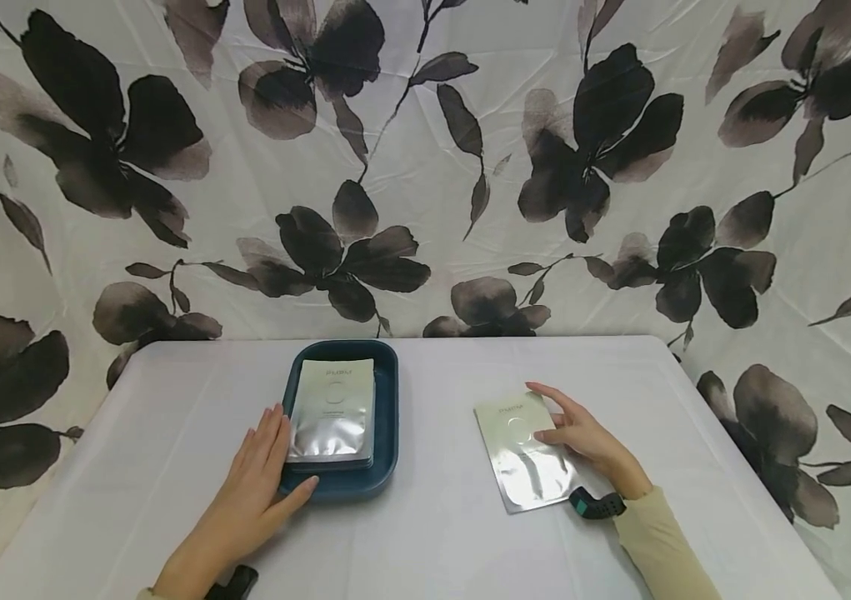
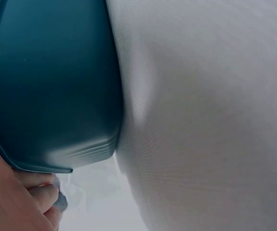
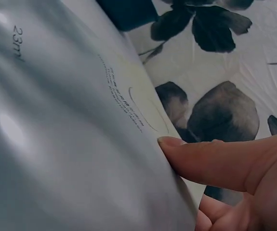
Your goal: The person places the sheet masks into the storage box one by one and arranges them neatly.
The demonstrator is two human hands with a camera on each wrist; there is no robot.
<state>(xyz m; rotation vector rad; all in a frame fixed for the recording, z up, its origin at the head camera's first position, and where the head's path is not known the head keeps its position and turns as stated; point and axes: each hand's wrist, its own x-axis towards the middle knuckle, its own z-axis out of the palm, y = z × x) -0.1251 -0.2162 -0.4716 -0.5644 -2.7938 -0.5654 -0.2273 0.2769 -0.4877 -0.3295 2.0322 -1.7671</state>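
Observation:
A dark blue tray [image 1: 389, 417] holds a stack of sheet mask packets [image 1: 332, 408], pale green above and shiny silver below. My left hand [image 1: 251, 493] rests against the tray's left side and near corner, with its fingers straight. To the right of the tray, my right hand [image 1: 588, 437] pinches a single packet [image 1: 526, 458] of the same kind by its right edge. In the right wrist view the thumb [image 3: 201, 159] lies on the front of this packet, and "23ml" is printed on its silver part. The fingers behind the packet are mostly hidden.
A white cloth covers the table [image 1: 440, 533], whose far edge meets a hanging sheet [image 1: 470, 250] with dark flowers. Black bands [image 1: 596, 504] sit on both wrists. In the left wrist view the tray's outer wall [image 2: 56, 86] rises from the cloth.

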